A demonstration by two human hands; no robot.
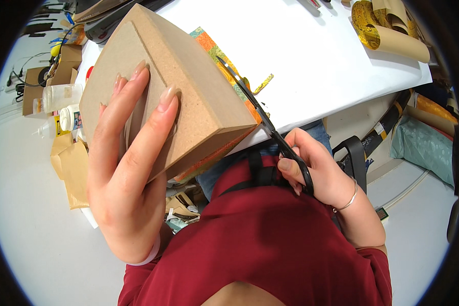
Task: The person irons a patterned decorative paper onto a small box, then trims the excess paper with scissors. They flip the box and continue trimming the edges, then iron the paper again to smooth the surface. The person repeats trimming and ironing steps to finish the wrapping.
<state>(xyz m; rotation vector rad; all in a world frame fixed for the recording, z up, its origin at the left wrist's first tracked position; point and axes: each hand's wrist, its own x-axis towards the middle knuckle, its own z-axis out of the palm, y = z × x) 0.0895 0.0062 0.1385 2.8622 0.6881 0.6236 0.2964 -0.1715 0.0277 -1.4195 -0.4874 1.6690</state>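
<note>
My left hand holds a brown fibreboard box, fingers spread over its raised top panel. The box is tilted above the worktable. Patterned paper or brocade in orange, green and yellow shows along the box's lower edge; most of it is hidden beneath. In my right hand are black-handled scissors, with thumb and fingers at the handle loops. Their long blades lie alongside the patterned edge at the box's right side. A narrow yellow patterned offcut rests just right of the blades.
White sheeting covers the worktable. Gold patterned rolls lie at its far right. To the left stand plastic jars, a glue bottle and cardboard boxes. A black chair armrest and wrapped rolls are at the right.
</note>
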